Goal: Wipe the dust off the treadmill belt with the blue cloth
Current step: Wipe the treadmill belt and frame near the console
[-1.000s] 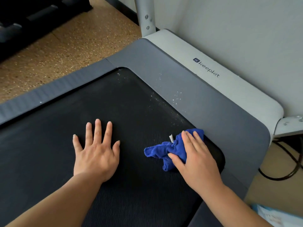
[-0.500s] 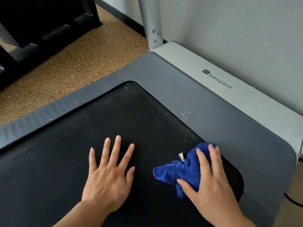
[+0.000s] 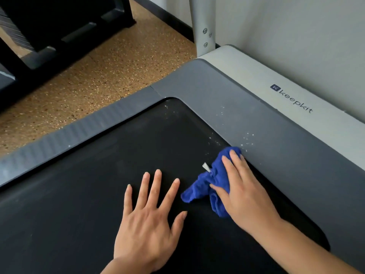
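Two risks, by my reading: white specks along the treadmill belt (image 3: 118, 175) far edge could get pushed onto the grey deck (image 3: 276, 147) rather than lifted; bunched blue cloth (image 3: 209, 184) may skip patches. Speckled cork floor (image 3: 98, 80), pale wall (image 3: 296, 36) beyond. Right hand (image 3: 243, 192) presses the cloth near the belt's far edge, fingers straight; left hand (image 3: 146, 224) flat, spread, holding nothing.
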Tool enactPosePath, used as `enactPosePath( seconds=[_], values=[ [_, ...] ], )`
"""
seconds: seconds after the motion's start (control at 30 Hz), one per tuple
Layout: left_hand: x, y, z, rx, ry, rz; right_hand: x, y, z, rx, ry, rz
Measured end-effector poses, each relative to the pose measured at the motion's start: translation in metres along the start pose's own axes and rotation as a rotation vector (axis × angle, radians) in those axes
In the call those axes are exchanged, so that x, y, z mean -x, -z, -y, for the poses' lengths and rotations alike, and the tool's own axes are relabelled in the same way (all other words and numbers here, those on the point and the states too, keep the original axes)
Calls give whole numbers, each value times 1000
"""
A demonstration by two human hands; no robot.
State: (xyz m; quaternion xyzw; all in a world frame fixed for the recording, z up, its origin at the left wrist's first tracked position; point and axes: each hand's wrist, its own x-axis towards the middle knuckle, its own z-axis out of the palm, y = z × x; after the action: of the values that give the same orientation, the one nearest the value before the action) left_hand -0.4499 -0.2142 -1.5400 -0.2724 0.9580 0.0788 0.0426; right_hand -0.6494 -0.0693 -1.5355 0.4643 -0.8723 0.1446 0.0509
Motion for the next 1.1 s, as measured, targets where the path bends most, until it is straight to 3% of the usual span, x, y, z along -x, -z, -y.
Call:
enactPosePath(
  seconds=[0.17,0.3,0.43,0.6,0.8,0.97,1.1],
  values=[
    [-1,-6,-3,34,112,-72,-123,-22,43,-3,83,77],
    [-6,-14,-3,50,229,-184,-196,-31,80,-17,69,251],
    [-10,-18,-3,30,238,-245,-231,-51,91,55,87,229],
    [-11,-19,-2,21,230,-272,-225,-35,88,62,131,233],
    [-10,-21,0,33,228,-320,-198,-20,72,70,40,227],
    [-7,-20,0,60,222,-305,-117,12,32,71,45,258],
    [-4,-19,-1,53,228,-282,-16,39,-6,114,-7,183]
  ],
)
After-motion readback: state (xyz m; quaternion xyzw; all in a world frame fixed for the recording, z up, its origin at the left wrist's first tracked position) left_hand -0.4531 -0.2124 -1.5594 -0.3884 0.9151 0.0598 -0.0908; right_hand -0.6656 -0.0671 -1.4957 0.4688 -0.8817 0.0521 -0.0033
